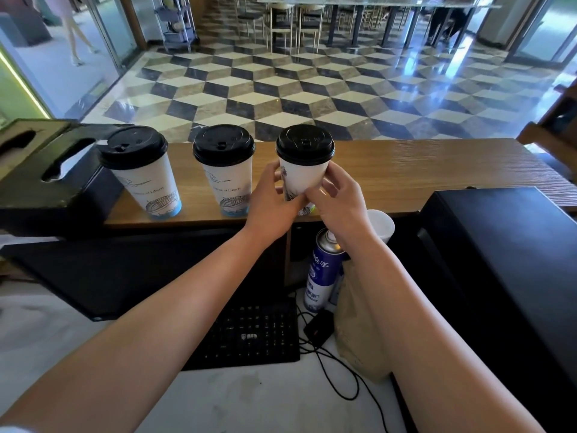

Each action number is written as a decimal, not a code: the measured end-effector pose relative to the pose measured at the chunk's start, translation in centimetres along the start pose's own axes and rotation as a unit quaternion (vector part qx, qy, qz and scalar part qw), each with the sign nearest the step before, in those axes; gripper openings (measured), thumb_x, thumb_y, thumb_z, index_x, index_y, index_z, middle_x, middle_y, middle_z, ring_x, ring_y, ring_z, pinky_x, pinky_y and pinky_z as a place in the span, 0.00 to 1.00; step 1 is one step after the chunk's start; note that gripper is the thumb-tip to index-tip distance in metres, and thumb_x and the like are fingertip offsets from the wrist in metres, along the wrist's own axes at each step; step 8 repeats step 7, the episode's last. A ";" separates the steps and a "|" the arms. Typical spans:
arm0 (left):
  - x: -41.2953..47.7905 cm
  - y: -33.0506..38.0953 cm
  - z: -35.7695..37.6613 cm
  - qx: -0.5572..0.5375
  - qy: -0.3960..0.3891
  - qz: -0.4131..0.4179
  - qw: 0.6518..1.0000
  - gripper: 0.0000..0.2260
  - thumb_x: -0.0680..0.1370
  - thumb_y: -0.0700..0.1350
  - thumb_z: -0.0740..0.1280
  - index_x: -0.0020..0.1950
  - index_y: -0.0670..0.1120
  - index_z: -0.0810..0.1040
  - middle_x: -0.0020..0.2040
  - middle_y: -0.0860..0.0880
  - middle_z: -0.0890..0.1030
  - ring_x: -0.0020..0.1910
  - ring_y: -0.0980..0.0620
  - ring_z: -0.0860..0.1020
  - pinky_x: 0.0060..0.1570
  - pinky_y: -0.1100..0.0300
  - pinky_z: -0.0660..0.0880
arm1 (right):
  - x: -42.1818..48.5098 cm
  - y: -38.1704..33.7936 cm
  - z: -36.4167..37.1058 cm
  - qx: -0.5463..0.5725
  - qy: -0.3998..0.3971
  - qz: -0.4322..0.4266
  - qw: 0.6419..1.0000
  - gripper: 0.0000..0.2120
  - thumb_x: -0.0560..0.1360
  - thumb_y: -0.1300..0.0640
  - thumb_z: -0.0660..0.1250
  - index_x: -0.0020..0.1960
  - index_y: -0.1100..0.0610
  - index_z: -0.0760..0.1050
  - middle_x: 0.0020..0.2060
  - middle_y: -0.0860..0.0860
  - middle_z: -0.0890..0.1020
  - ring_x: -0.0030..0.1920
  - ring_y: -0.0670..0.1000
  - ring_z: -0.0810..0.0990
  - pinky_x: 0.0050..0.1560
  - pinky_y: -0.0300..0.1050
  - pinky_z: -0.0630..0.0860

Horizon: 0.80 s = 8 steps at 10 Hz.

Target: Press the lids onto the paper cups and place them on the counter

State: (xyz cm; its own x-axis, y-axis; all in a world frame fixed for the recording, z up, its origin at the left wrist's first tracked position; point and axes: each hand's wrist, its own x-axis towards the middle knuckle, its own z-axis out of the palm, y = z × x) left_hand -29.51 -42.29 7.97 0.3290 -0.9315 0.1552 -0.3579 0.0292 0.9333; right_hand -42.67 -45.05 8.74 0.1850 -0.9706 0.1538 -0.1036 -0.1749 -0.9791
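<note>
I have both hands on the third cup point(301, 179) – the left hand point(271, 200) curls round its left wall and the right hand point(338, 204) pinches its lower right side, so both are clamped on it. Its black lid point(305, 146) sits on the rim. The cup leans a little, its base at the front edge of the worktop point(406, 170); I cannot tell whether it touches the wood. To its left two lidded cups stand upright on the worktop: the middle cup point(229, 182) near it, the left cup point(143, 179) further along. Behind my right wrist an open white cup point(382, 225) shows – lower down are a spray can point(323, 270) and a keyboard point(253, 335).
</note>
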 end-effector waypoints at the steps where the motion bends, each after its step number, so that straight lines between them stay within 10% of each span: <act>1: 0.2 0.0 0.1 -0.004 -0.002 -0.003 1.000 0.35 0.71 0.46 0.78 0.74 0.49 0.66 0.68 0.48 0.77 0.58 0.51 0.80 0.56 0.52 0.81 | 0.2 0.0 0.0 -0.004 0.004 0.002 1.000 0.23 0.75 0.67 0.68 0.68 0.53 0.77 0.59 0.47 0.84 0.62 0.45 0.81 0.52 0.42 0.83; 3: 0.3 0.0 0.2 -0.001 0.009 0.002 1.000 0.35 0.71 0.46 0.78 0.74 0.49 0.66 0.68 0.50 0.77 0.55 0.54 0.80 0.48 0.64 0.78 | 0.4 -0.1 -0.2 -0.004 -0.001 0.002 1.000 0.23 0.75 0.67 0.68 0.68 0.54 0.77 0.58 0.46 0.84 0.61 0.43 0.81 0.52 0.41 0.83; 8: -1.6 0.6 -0.2 0.031 0.046 -0.015 0.998 0.43 0.69 0.52 0.79 0.78 0.49 0.62 0.73 0.48 0.71 0.68 0.48 0.73 0.65 0.47 0.74 | -1.3 -0.6 -0.2 -0.053 0.064 0.036 0.996 0.41 0.74 0.60 0.75 0.81 0.53 0.58 0.75 0.49 0.72 0.76 0.49 0.69 0.75 0.49 0.69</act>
